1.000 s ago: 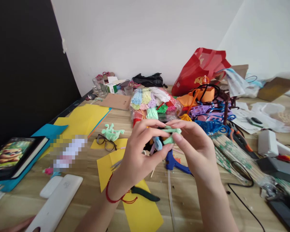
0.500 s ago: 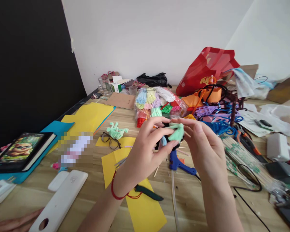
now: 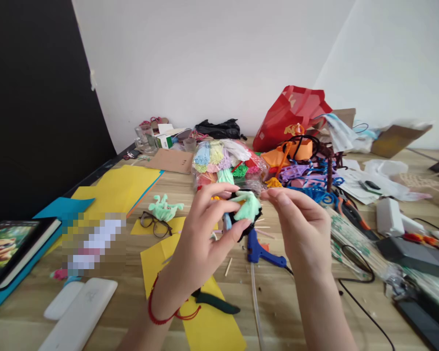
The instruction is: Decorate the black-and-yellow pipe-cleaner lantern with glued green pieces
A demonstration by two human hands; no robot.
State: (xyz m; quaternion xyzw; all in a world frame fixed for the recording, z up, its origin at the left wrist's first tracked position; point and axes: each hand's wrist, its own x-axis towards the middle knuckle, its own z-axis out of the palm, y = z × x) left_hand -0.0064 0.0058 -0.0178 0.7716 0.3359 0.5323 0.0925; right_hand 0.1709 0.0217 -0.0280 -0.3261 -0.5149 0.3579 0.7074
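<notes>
My left hand (image 3: 200, 239), with a red cord bracelet at the wrist, grips a small fuzzy pipe-cleaner piece (image 3: 249, 207) between thumb and fingers. The piece is mint green over black, with a bit of light blue at its left side. Just right of it, my right hand (image 3: 305, 229) has thumb and index finger pinched together; whatever may be between them is too small to make out. Below the hands lies a blue glue gun (image 3: 265, 254) with a clear glue stick (image 3: 256, 297). Another mint green pipe-cleaner piece (image 3: 164, 209) lies further left.
Eyeglasses (image 3: 155, 225) and yellow paper (image 3: 214, 331) with a dark green handle (image 3: 217, 301) on it lie left of centre. Behind are bagged pipe cleaners (image 3: 224, 158) and a red bag (image 3: 292, 114). Pliers (image 3: 354, 214) lie right; a white power strip-like bar (image 3: 84, 317) lies left.
My right hand's fingertips have drawn off the pipe-cleaner piece to the right and closed into a pinch. The piece shows more openly in my left hand. The view has turned slightly right.
</notes>
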